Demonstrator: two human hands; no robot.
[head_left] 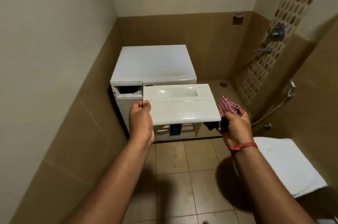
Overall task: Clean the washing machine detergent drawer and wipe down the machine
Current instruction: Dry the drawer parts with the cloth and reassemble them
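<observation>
Holding the detergent drawer [181,105] out of the washing machine [153,64], we are pinching its edge in the left hand [140,119]'s grip, right hand [236,125] clutching the checked cloth [228,107] beside it, and should wipe gently.

Washing machine [153,64] stands at 12 o'clock, against left wall [54,59]. Drawer [181,105] held in front of it, left hand [140,119] at its 9 o'clock edge, right hand [236,128] with cloth [228,106] at 3 o'clock. Towel [287,165] lies at 4 o'clock.
</observation>
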